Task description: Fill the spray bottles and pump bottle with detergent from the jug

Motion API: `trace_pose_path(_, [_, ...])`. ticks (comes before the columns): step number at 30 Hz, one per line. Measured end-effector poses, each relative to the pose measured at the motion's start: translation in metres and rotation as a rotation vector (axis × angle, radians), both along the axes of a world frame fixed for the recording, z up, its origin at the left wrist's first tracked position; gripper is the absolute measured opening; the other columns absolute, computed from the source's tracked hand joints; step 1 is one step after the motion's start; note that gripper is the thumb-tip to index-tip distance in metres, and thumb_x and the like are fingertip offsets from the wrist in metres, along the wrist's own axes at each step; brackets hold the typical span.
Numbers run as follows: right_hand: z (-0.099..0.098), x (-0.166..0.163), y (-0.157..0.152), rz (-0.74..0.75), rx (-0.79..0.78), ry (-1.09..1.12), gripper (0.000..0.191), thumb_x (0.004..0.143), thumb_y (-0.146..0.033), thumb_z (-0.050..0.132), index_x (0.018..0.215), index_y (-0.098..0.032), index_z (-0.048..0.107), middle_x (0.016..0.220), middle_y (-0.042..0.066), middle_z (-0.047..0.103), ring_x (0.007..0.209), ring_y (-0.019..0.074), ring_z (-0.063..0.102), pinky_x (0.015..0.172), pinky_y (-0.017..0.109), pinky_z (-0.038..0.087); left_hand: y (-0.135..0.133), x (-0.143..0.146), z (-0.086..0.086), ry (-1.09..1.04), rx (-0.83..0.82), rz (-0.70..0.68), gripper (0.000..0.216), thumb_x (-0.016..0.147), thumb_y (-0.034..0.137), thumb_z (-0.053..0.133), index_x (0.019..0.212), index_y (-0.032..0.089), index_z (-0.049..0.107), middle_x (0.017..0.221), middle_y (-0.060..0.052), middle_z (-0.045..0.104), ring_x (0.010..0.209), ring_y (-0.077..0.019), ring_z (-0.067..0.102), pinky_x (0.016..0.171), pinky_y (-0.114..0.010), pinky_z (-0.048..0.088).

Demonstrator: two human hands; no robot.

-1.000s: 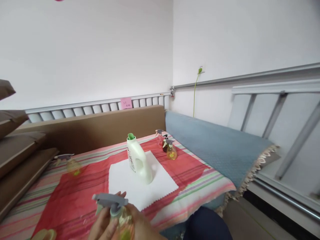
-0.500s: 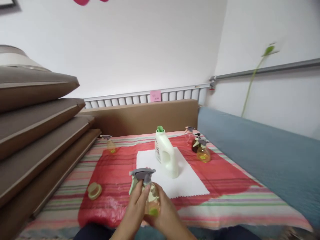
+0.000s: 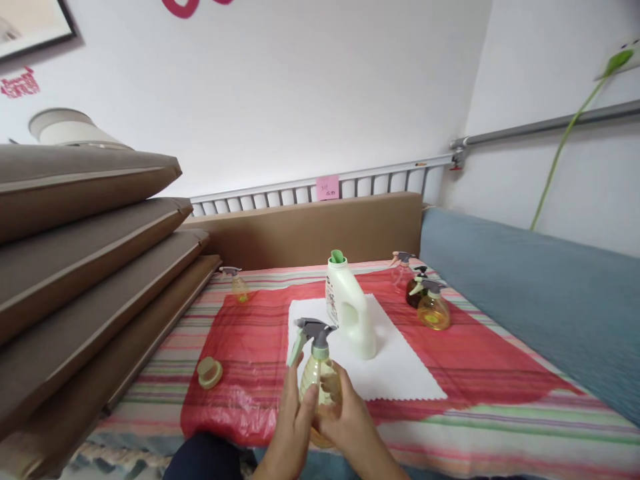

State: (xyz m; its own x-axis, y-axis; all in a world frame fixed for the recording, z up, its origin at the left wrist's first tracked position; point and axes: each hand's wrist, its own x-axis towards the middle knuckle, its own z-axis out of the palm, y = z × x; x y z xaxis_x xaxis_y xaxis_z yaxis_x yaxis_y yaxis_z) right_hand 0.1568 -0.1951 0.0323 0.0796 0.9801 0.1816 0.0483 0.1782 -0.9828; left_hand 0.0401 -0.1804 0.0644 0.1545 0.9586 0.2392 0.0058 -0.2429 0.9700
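Presently gripping a spray bottle (image 3: pixel 315 370) upright between the curled fingers of left hand (image 3: pixel 294 427) and right hand (image 3: pixel 350 423), likely for steadiness, in front of a pale jug (image 3: pixel 347 289) set on a white sheet (image 3: pixel 397 380), perhaps to keep drips off the red cover (image 3: pixel 257 340) beneath.

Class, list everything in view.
Spray bottle: 1, yellowish, held
Jug: 1, pale green, centre
Scalloped sheet: 1, white, under jug
Cap: 1, yellowish, front left
Left bottle: 1, yellowish, back
Right bottles: 3, pink, dark, amber, back
Thin sheet: 1, red, middle
Striped cloth: 1, multicoloured, underneath
Stacked cushions: 4, brown, left
Backrest: 1, brown, back
Bolster: 1, blue, right
Radiator: 1, white, back
Note: 1, pink, radiator
Cord: 1, green, right
Frame: 1, black, top left
Round object: 1, white, atop cushions
Leg: 1, navy, bottom
Left hand, right hand: 2, bare, around bottle
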Motion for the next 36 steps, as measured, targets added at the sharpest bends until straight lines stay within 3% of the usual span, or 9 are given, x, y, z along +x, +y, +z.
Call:
trace_pose_path(4, [0.012,0.005,-0.009,0.204,-0.022,0.035,0.073,0.059,-0.025,0.068,0.124,-0.022,0.036,0.111,0.007,0.061,0.098,0.0226,0.06,0.083,0.035,0.048,0.017,-0.016,0.019,-0.108,-0.18,-0.159,0.048,0.077,0.046,0.058,0.118,0.022,0.057,0.13,-0.01,0.053,0.128,-0.0289,0.037,0.104,-0.041,0.03])
trace_pose_path(8, [0.024,0.005,-0.015,0.362,-0.027,-0.003,0.071,0.058,-0.021,0.067,0.124,-0.022,0.039,0.109,0.004,0.061,0.093,0.0213,0.061,0.078,0.033,0.05,0.031,-0.018,0.033,-0.196,-0.25,-0.436,0.043,0.07,0.046,0.065,0.101,0.016,0.064,0.103,-0.015,0.067,0.091,-0.0293,0.063,0.079,-0.041,0.048])
trace_pose_path(12, [0.026,0.004,-0.013,0.181,-0.034,-0.122,0.067,0.061,-0.013,0.061,0.122,-0.024,0.039,0.105,0.002,0.062,0.089,0.0182,0.062,0.081,0.032,0.049,0.034,-0.008,0.027,-0.272,-0.09,-0.188,0.041,0.055,0.031,0.08,0.09,0.019,0.063,0.094,-0.008,0.068,0.092,-0.0257,0.061,0.081,-0.034,0.046])
trace_pose_path(15, [0.019,0.003,-0.01,0.152,0.007,-0.157,0.07,0.059,-0.009,0.06,0.123,-0.025,0.039,0.107,0.002,0.061,0.09,0.0187,0.062,0.081,0.032,0.049,0.029,-0.006,0.027,-0.256,-0.083,-0.235,0.054,0.059,0.031,0.078,0.108,0.021,0.059,0.117,-0.01,0.061,0.111,-0.0285,0.052,0.091,-0.037,0.041])
trace_pose_path(18, [0.009,0.001,-0.006,0.095,0.037,-0.222,0.077,0.058,-0.012,0.064,0.127,-0.025,0.035,0.116,0.004,0.057,0.1,0.0208,0.058,0.087,0.033,0.046,0.026,-0.007,0.033,-0.232,-0.199,-0.33,0.039,0.068,0.029,0.07,0.104,0.017,0.063,0.108,-0.011,0.066,0.1,-0.0277,0.059,0.088,-0.039,0.043])
trace_pose_path(24, [-0.004,0.002,0.002,-0.028,0.052,-0.447,0.081,0.056,-0.014,0.067,0.13,-0.023,0.035,0.122,0.008,0.051,0.115,0.0239,0.048,0.097,0.037,0.037,0.029,-0.003,0.035,-0.2,-0.072,0.057,0.02,0.064,0.027,0.071,0.08,0.016,0.066,0.085,-0.006,0.069,0.087,-0.0237,0.06,0.083,-0.034,0.043])
trace_pose_path(28, [-0.007,0.004,0.003,-0.039,0.032,-0.47,0.08,0.057,-0.016,0.065,0.13,-0.023,0.034,0.122,0.007,0.052,0.114,0.0228,0.048,0.095,0.035,0.039,0.031,-0.002,0.03,-0.181,-0.059,0.056,0.024,0.067,0.027,0.069,0.09,0.018,0.066,0.089,-0.006,0.069,0.092,-0.0242,0.06,0.085,-0.034,0.042])
trace_pose_path(31, [-0.013,0.007,0.004,-0.029,0.028,-0.49,0.077,0.059,-0.017,0.063,0.131,-0.023,0.035,0.122,0.008,0.052,0.114,0.0226,0.048,0.095,0.035,0.038,0.039,-0.015,0.038,-0.401,-0.04,0.091,0.023,0.07,0.026,0.068,0.091,0.019,0.064,0.086,-0.003,0.069,0.086,-0.02,0.061,0.086,-0.036,0.043])
trace_pose_path(36, [-0.038,0.027,0.012,-0.037,-0.108,-0.389,0.077,0.052,-0.013,0.064,0.125,-0.02,0.041,0.114,0.009,0.057,0.104,0.0244,0.055,0.091,0.036,0.042,0.055,-0.08,0.082,-0.904,0.029,0.269,0.008,0.07,0.016,0.065,0.066,0.017,0.058,0.066,0.005,0.062,0.066,-0.01,0.06,0.085,-0.036,0.049])
